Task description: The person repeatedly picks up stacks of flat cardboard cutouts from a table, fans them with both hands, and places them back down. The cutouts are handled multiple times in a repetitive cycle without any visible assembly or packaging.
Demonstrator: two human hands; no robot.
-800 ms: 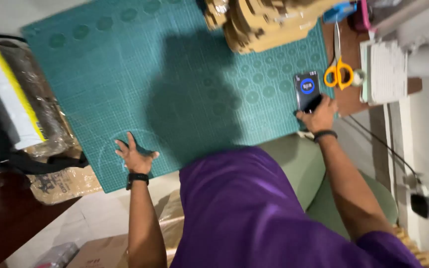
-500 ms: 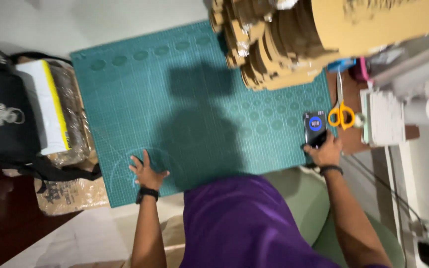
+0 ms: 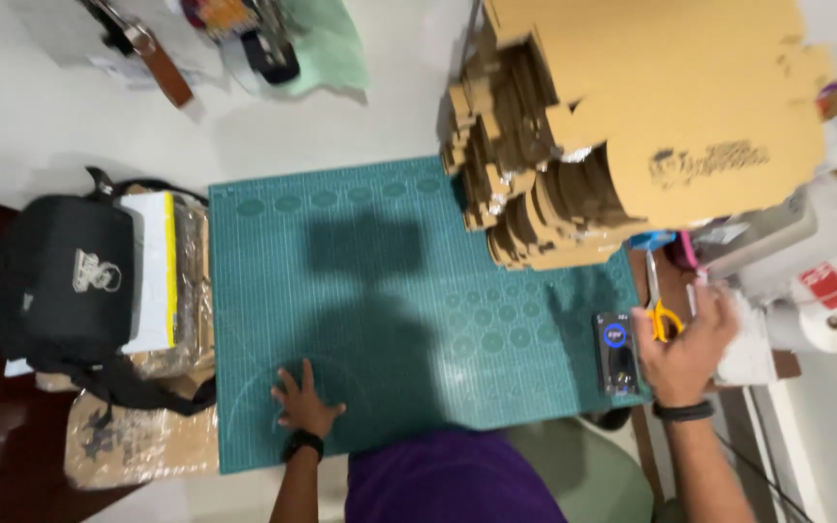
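Looking down from the head camera, the view shows a large teal gridded cutting mat (image 3: 380, 291) lying flat on a pale tabletop (image 3: 79, 116) and filling the middle of the frame. Left hand (image 3: 304, 405), at about 7 o'clock on the mat, rests palm-down with fingers spread and released, touching the mat surface and grasping nothing; a dark wristband sits at its wrist. Right hand (image 3: 687, 353), at about 4 o'clock by the mat's right edge, is raised with fingers loosely open and blurred; it appears to hold nothing, though contact with what lies beneath cannot be told. Just beside that hand, toward 9 o'clock of it, a slim dark rectangular device with a blue ring on its screen (image 3: 616, 351) lies on the mat's right margin. Orange-handled scissors (image 3: 658, 302) lie just off the mat edge, at 11 o'clock from the right hand, their handles partly hidden by its fingers. A tall stack of die-cut brown cardboard blanks (image 3: 632, 126) occupies the 1 o'clock region and overlaps the mat's upper right corner. At 9 o'clock, a black fabric bag with a strap (image 3: 60, 286) rests against a white block with a yellow edge (image 3: 152, 271), both left of the mat.
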